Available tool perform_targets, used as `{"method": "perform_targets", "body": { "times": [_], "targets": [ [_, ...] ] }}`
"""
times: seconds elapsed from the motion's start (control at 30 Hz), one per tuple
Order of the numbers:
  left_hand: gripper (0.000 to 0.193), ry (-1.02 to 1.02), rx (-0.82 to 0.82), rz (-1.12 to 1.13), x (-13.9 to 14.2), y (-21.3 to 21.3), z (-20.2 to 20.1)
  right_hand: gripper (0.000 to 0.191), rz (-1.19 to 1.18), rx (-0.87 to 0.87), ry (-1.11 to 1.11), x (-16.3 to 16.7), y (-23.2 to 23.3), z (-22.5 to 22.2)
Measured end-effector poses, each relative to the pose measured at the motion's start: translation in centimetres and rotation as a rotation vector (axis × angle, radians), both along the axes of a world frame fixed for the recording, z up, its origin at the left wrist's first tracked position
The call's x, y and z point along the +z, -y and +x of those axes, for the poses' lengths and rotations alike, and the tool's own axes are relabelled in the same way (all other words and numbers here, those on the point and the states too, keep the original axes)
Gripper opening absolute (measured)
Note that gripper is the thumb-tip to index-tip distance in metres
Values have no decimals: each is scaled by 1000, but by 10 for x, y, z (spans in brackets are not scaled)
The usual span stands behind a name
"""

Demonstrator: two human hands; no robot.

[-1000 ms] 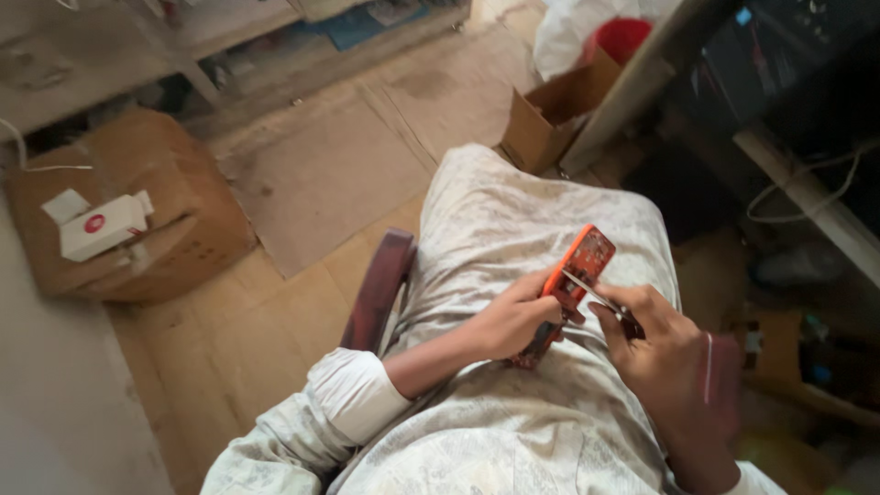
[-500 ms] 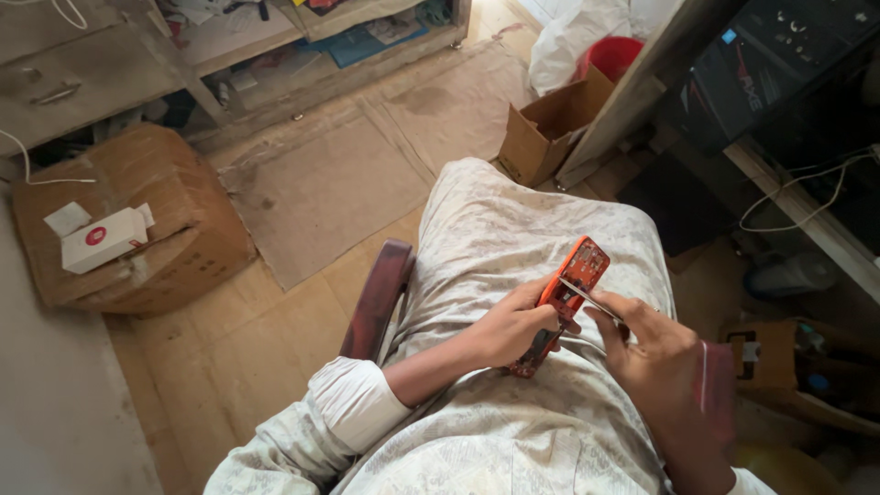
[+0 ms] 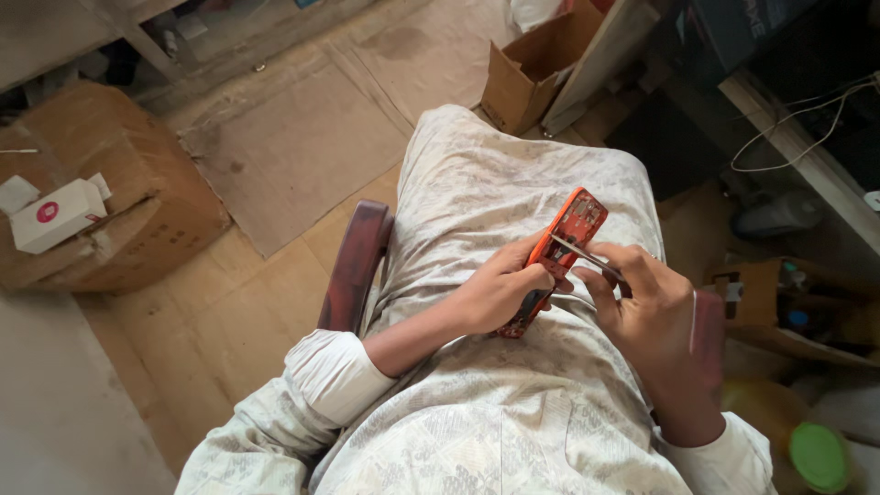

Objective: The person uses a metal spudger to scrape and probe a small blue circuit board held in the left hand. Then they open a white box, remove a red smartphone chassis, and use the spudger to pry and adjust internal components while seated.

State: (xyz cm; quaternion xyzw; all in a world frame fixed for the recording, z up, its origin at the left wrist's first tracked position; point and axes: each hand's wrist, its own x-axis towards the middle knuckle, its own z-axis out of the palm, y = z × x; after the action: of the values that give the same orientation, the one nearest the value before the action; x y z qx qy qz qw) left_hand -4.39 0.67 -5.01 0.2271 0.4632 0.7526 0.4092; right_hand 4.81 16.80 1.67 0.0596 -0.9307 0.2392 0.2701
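I sit on a chair and look down at my lap, covered in pale patterned cloth. My left hand point(image 3: 495, 291) grips an orange phone body point(image 3: 561, 247) with its back off, circuit board showing, tilted up over my thigh. My right hand point(image 3: 646, 307) pinches thin metal tweezers point(image 3: 587, 257); their tip touches the board near the phone's middle. Both hands are close together above my right thigh.
A dark wooden chair arm point(image 3: 353, 268) is at my left. On the floor lie a flat cardboard sheet point(image 3: 293, 147), a large cardboard box point(image 3: 101, 192) with a small white box point(image 3: 57, 215) on it, and an open carton point(image 3: 532, 69). A green-lidded jar point(image 3: 816, 454) stands at the lower right.
The view has shifted slightly; the hands and phone stay in about the same place on my lap, with the tweezers still at the board.
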Motion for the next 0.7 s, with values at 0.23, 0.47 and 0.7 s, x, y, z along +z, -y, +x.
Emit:
{"method": "perform_targets", "body": {
  "times": [0.23, 0.47, 0.7],
  "targets": [
    [57, -63, -1, -24, 2, 1, 0, 12, 111, -8, -33, -5, -4, -3],
    [54, -47, -2, -49, -1, -1, 0, 15, 257, -49, -50, -8, -7, 0],
    [42, 6, -4, 1, -8, 0, -3, 21, 48, 23, -20, -7, -4, 1]
  ]
}}
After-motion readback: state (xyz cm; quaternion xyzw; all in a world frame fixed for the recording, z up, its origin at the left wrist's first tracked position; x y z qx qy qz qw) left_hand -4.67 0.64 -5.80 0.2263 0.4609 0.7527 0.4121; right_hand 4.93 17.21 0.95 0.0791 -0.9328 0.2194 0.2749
